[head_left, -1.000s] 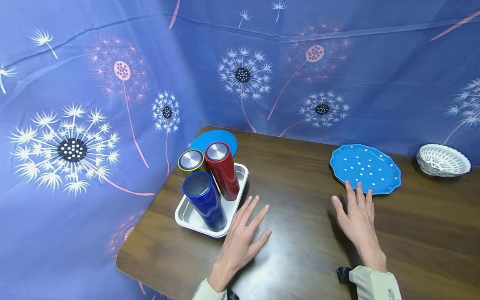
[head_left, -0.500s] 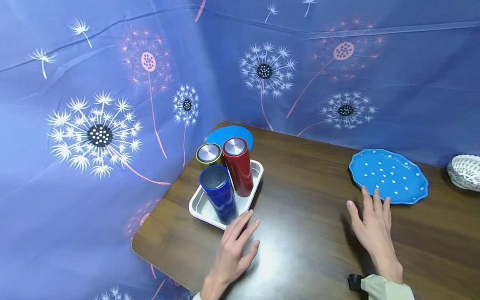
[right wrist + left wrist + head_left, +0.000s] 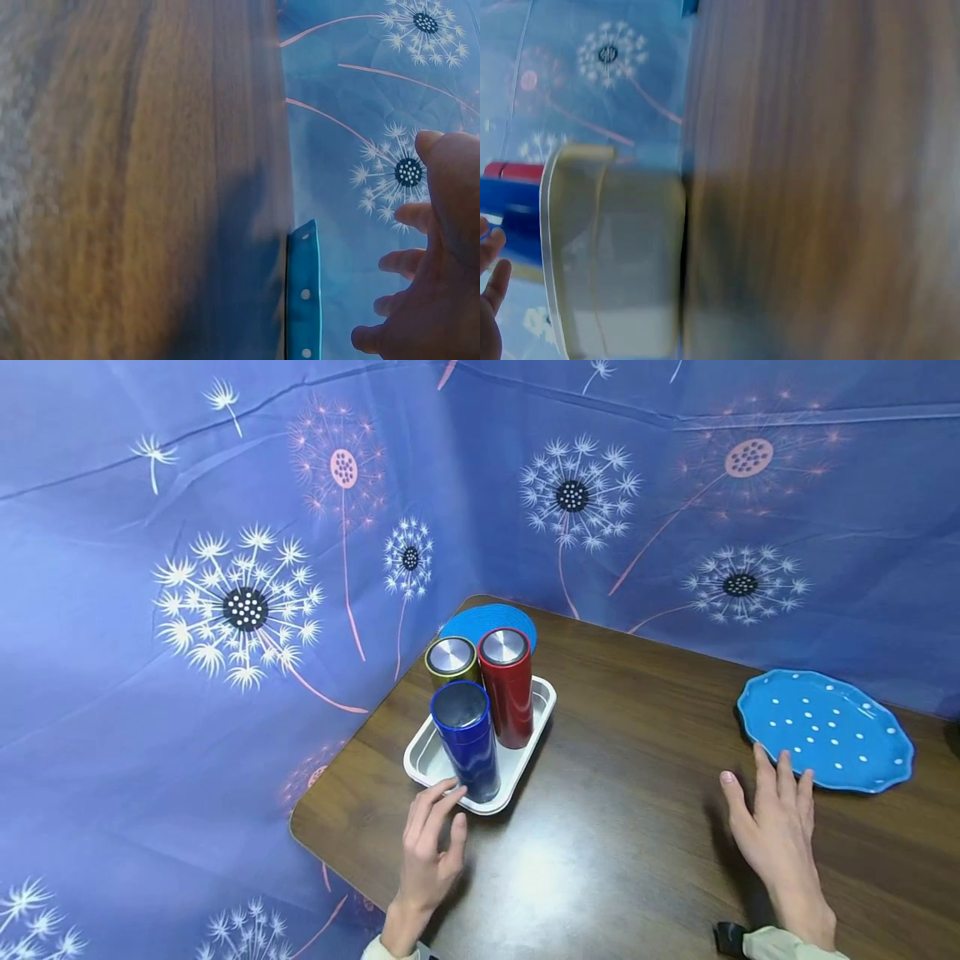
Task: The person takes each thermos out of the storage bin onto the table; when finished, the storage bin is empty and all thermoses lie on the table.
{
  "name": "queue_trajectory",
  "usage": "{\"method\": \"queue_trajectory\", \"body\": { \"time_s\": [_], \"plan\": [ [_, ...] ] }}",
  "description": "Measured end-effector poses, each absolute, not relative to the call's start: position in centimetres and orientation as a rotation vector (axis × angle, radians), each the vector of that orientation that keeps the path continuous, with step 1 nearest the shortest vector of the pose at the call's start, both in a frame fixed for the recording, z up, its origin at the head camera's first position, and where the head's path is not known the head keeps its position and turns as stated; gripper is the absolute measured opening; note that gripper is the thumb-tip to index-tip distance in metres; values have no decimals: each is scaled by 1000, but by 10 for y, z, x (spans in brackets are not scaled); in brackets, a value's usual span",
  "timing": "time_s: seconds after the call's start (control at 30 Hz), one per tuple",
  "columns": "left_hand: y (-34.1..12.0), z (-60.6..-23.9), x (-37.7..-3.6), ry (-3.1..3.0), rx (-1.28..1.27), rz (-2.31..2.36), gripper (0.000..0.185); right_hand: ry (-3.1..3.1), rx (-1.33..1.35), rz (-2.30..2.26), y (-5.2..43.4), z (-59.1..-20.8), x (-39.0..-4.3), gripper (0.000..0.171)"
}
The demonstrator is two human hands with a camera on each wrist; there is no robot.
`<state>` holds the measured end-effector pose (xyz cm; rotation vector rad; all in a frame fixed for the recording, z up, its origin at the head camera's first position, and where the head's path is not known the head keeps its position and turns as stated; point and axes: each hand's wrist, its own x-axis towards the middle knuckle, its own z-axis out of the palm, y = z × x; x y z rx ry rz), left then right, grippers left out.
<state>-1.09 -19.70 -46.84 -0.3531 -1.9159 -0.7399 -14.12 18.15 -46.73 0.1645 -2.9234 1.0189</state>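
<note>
Head view is showing the left hand (image 3: 427,852), fingers loosely bent and gripping nothing, reaching beside the glossy blue cylinder (image 3: 467,740) standing in the metal tray (image 3: 435,758), while the right hand (image 3: 776,835) is lying flat near the scalloped dotted plate (image 3: 825,730).

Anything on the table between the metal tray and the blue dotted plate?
No. In the head view, only bare wood lies between the metal tray and the blue dotted plate.

Left wrist view: metal tray (image 3: 615,255) on wooden table (image 3: 817,180).
Blurred frame; blue canister (image 3: 510,217) and red canister (image 3: 510,170) beyond tray; fingertips (image 3: 495,277) at left edge.
</note>
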Motion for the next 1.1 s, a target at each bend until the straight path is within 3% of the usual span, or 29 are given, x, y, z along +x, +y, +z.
{"method": "queue_trajectory", "body": {
  "time_s": [0.13, 0.6, 1.1],
  "plan": [
    [-209, -467, -13, -1903, -213, -768, 23, -2940, 149, 1018, 183, -467, -141, 71],
    [-249, -460, -36, -2107, 344, -915, 43, -2873, 207, 1094, 176, -463, -140, 69],
    [-246, -463, -53, -2218, 578, -927, 29, -2751, 290, 1246, 155, -452, -147, 70]
  ]
}}
